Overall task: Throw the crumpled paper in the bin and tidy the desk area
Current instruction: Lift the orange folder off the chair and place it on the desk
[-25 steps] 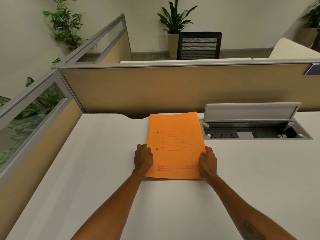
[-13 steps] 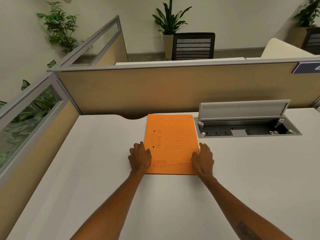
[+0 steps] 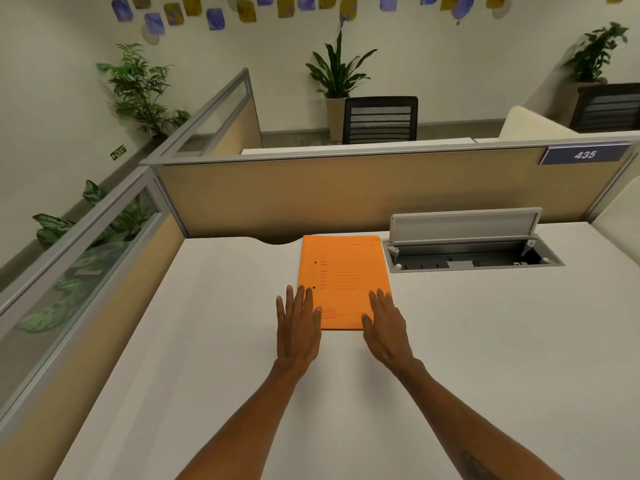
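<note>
An orange file folder (image 3: 343,275) lies flat on the white desk (image 3: 485,341), its far edge close to the beige partition. My left hand (image 3: 298,327) has straight fingers, with the fingertips over the folder's near left corner. My right hand (image 3: 386,323) is also flat, its fingers over the near right corner. Whether the palms touch the desk I cannot tell. No crumpled paper or bin is in view.
An open grey cable box (image 3: 467,251) with its lid up is set into the desk right of the folder. Beige partitions (image 3: 346,195) wall the desk at the back and left. A black chair (image 3: 379,119) and potted plants stand beyond.
Both hands let go of the folder's sides and flattened out, fingers straight. The folder lies a little farther from me, and my head has tilted up, showing more of the wall.
</note>
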